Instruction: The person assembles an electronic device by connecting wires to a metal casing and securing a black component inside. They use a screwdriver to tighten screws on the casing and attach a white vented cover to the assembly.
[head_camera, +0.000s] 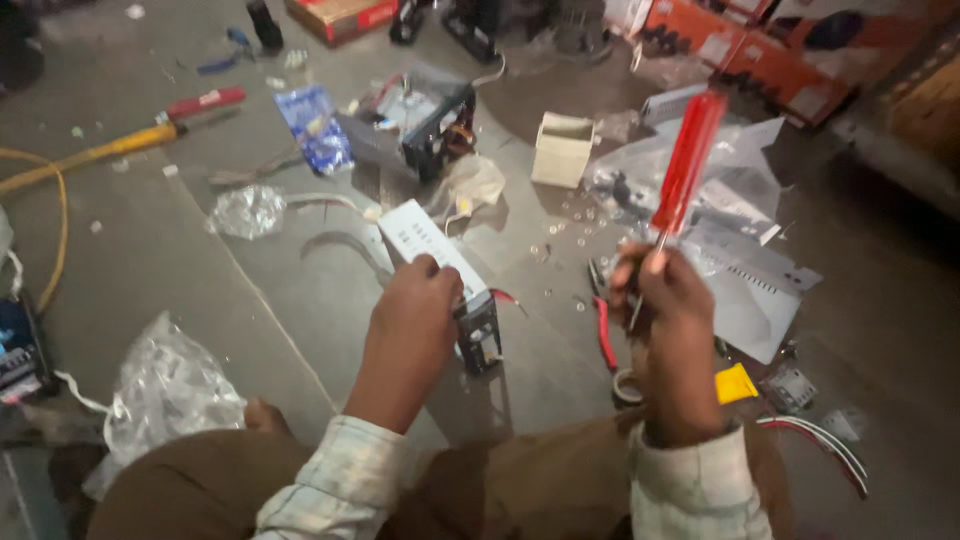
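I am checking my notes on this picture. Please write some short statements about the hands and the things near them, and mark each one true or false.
1. The right hand holds a screwdriver with a red handle. True.
2. The left hand rests on a white and black electrical unit. True.
3. The small white box is in the left hand. False: it stands on the floor, apart from both hands.
4. The screwdriver handle points down. False: it points up, away from the person.

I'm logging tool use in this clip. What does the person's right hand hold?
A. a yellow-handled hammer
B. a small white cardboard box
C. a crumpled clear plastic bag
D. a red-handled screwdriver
D: the right hand grips a screwdriver with a translucent red handle, handle pointing up.
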